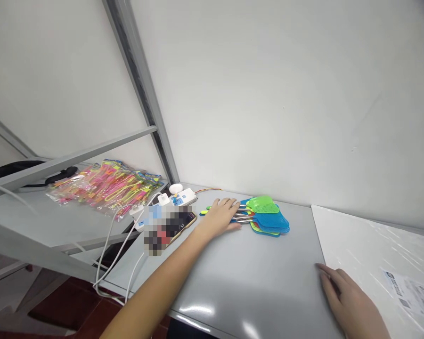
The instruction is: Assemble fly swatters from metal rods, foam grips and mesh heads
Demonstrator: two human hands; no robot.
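A small pile of fly swatters (270,220) with blue and green mesh heads and thin metal rods lies on the grey shelf against the wall. My left hand (222,214) rests across their rods and handles, fingers stretched out and thumb on the near side. Yellow-green handle ends stick out to its left. My right hand (349,299) is at the lower right, holding nothing, with thumb and forefinger slightly apart. It is over the near edge of a flat white wrapped package (360,235); whether it touches is unclear.
Left of the swatters are a phone (185,225), partly blurred out, and a white power strip (183,197) with cables (109,245). Many bagged colourful items (109,186) lie on the adjoining shelf behind a metal crossbar (92,153). A metal upright (141,80) stands at the wall.
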